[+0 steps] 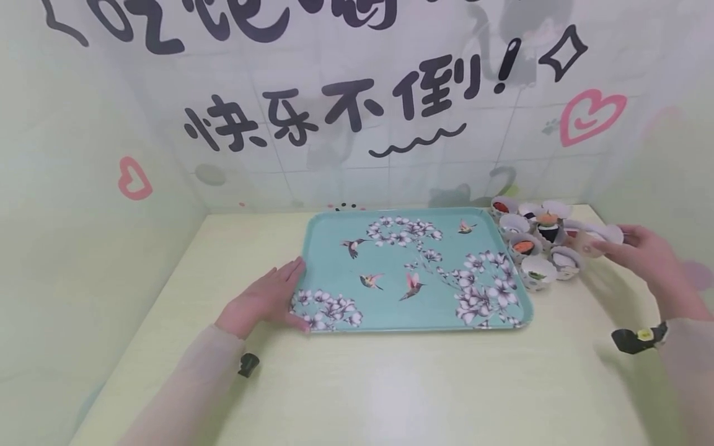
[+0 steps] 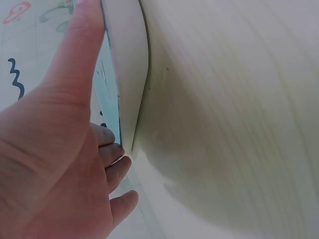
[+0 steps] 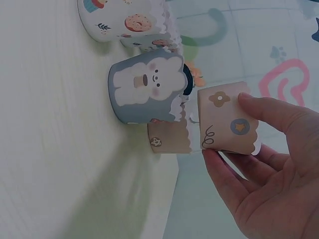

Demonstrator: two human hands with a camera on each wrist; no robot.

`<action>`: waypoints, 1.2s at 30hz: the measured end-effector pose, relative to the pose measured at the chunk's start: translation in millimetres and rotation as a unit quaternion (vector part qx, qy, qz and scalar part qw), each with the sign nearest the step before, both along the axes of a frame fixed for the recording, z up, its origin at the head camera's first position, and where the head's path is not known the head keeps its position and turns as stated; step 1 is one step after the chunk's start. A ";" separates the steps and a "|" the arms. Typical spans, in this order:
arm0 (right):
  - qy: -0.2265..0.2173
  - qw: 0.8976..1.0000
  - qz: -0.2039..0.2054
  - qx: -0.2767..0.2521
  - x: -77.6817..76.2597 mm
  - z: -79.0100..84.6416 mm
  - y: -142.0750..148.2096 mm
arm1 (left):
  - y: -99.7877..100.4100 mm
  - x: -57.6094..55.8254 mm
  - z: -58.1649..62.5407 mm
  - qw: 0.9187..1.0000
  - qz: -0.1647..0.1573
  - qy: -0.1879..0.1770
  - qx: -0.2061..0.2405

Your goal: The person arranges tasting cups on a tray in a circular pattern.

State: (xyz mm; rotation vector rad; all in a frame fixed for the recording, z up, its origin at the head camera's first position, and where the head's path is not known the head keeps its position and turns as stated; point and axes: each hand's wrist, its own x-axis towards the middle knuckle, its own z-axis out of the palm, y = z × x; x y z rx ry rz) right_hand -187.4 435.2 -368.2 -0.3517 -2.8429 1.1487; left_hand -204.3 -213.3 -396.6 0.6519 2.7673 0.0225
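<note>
A turquoise tray [image 1: 334,248] printed with blossoms and birds lies flat on the table. My left hand [image 1: 268,298] touches its left edge with extended fingers; in the left wrist view the thumb [image 2: 75,59] runs along the rim. At the right, my right hand [image 1: 649,254] pinches a tan paper cup [image 3: 227,122] with a flower and a star on it, between thumb and fingers. The cup is raised and tipped, beside several other paper cups [image 1: 538,271]. What the held cup contains is hidden.
Paper cups cluster against the tray's right edge. Some hold small food-like pieces, one an orange slice [image 1: 523,248], another a black-wrapped piece [image 1: 549,233]. A grey-blue bear cup [image 3: 144,87] stands closest in the right wrist view. Behind is a lettered wall [image 1: 334,179].
</note>
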 end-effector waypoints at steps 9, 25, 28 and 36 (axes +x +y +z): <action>-0.010 1.000 0.025 0.003 -3.3 12.4 -16.7 | -1.7 -1.1 -0.9 1.000 0.003 -0.001 0.004; -0.026 0.998 0.055 -0.005 -21.8 24.0 -45.6 | -0.9 0.8 1.5 1.000 -0.003 0.000 0.000; -0.022 0.998 0.062 -0.001 -26.4 24.3 -51.2 | -1.1 1.7 2.0 1.000 -0.003 -0.003 0.001; -0.011 0.997 0.069 -0.024 -39.6 24.7 -67.2 | -3.1 0.2 -0.8 1.000 -0.003 0.002 -0.003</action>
